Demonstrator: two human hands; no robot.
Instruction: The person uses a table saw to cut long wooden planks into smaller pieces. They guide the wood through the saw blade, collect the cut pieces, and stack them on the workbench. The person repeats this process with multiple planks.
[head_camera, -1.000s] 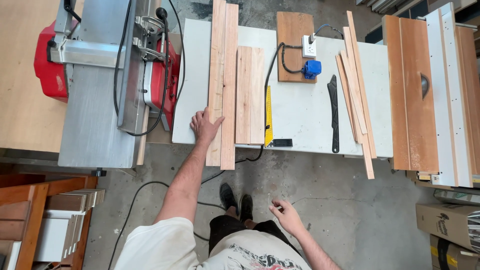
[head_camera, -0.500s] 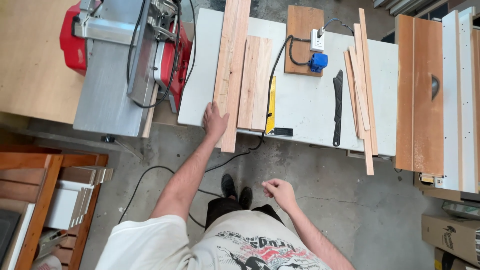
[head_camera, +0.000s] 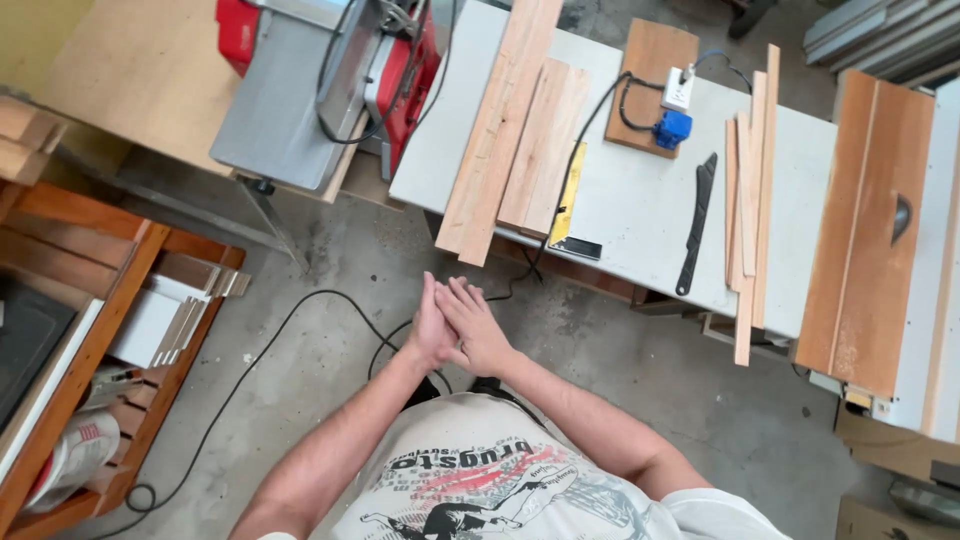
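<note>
Hands pressed together at frame centre, over concrete floor: our left hand (head_camera: 430, 325) flat against our right hand (head_camera: 475, 325), fingers straight, holding nothing. Nearest thing, long plank pair (head_camera: 497, 130), lies just above on white worktable (head_camera: 640, 200), overhanging near edge. Yellow level (head_camera: 567, 200) beside shorter boards (head_camera: 545, 140)

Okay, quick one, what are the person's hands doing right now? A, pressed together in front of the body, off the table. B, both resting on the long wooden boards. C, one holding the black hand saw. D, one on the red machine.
A: the left hand and right hand meet palm to palm over the floor, short of the long wooden boards on the white table.
</note>
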